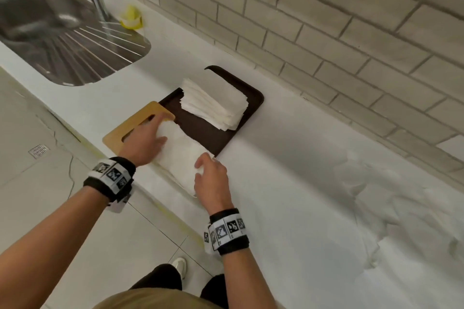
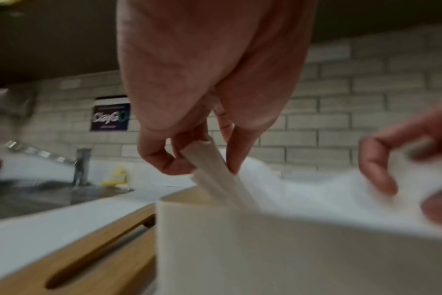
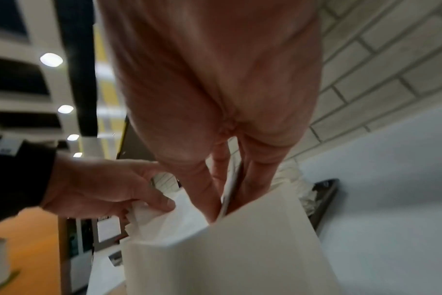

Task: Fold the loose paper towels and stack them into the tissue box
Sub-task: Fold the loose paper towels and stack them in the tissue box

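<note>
**Hands lower folded towel into tissue box**

Hands at a white table [image 1: 288, 183] hold one folded white paper towel [image 1: 179, 155] over the open white tissue box [image 2: 265, 249], which stands at the table's front edge. The left hand [image 1: 144, 143] has its grip clamped on the towel's far end, thumb and fingers [image 2: 162, 157] pinching the folded edge just above the box rim. The right hand [image 1: 212, 182] takes the near end, its fingers [image 3: 204, 195] pressed on either side of the sheet and reaching down into the box mouth. A light wooden lid with a slot [image 1: 133, 128] lies flat on the table just left of the box. Behind it sits a dark brown rectangular tray [image 1: 216, 140] carrying a stack of folded white paper towels [image 1: 213, 103]. Loose, crumpled white paper towels [image 1: 391, 206] lie well apart to the right. A steel sink with a tap [image 1: 67, 40] is set into the table at far left, a blurred small yellow object [image 1: 131, 17] beside it, under a pale brick-tiled wall [image 1: 326, 20]
</note>
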